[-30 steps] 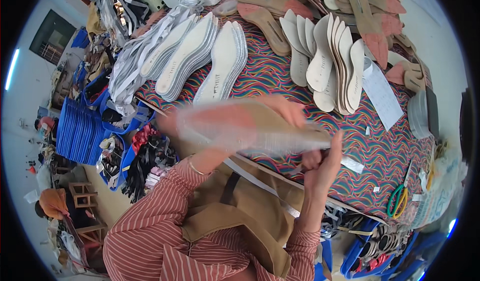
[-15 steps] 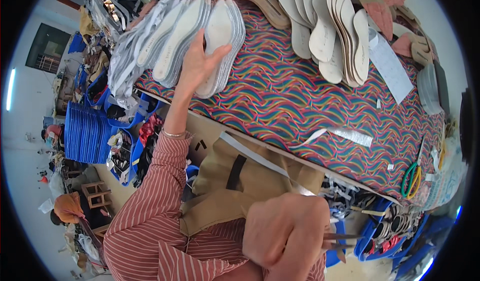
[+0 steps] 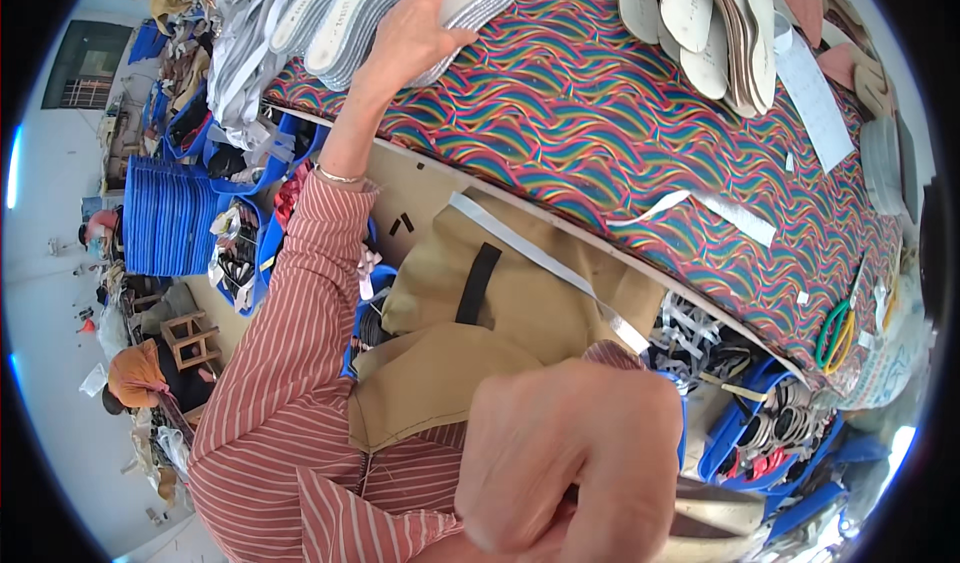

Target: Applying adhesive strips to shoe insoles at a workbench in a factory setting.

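Observation:
At the upper left of the table, my left hand [image 3: 408, 41] lies on the left edge of a stack of pale insoles [image 3: 478, 1]. Its thumb is spread away from the forefinger; the other fingertips are hidden. Directly left of it is another stack of white and grey insoles [image 3: 345, 25]. My right hand [image 3: 570, 453] looms blurred and large at the lower middle, close to the camera, its fingers curled in. Whatever it holds is hidden behind the knuckles.
A patterned cloth covers the table [image 3: 560, 93]. On it are fanned insoles [image 3: 692, 8], a silvery strip [image 3: 735, 218], a paper sheet [image 3: 815, 103] and green-and-yellow-handled scissors [image 3: 835, 338]. Blue crates [image 3: 170, 218] and a wooden stool [image 3: 190, 341] stand left; a shoe-part bin [image 3: 765, 443] sits right.
The view has shifted, so the table sits higher. My left forefinger now reaches further up the stack. Thin dark blades that stuck out beside my right hand no longer show clearly.

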{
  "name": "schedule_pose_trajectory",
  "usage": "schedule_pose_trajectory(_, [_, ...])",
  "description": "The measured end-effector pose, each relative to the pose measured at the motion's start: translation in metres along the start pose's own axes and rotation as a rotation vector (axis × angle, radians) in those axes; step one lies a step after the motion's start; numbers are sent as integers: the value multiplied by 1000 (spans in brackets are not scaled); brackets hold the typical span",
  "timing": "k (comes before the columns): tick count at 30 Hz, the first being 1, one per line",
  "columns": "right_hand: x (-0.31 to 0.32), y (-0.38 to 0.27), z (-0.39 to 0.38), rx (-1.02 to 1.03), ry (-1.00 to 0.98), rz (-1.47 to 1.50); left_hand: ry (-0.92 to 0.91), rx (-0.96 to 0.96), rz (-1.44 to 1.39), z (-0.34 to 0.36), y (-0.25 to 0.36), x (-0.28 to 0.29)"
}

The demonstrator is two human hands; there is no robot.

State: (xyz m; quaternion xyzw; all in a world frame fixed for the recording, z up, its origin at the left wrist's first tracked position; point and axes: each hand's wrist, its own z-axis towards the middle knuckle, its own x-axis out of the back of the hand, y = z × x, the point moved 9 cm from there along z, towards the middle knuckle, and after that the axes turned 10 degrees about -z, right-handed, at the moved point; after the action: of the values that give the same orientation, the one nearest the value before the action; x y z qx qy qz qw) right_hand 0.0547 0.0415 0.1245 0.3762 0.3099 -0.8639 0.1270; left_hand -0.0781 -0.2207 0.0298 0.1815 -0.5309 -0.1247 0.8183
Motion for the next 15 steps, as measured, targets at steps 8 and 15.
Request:
schedule_pose_trajectory(8, [114, 7, -73, -482, 585, -915, 273, -156, -488, -89, 67, 48])
schedule_pose_trajectory(15, [182, 106, -95, -606, 209, -1746, -354, 692, -1113, -203, 6, -31])
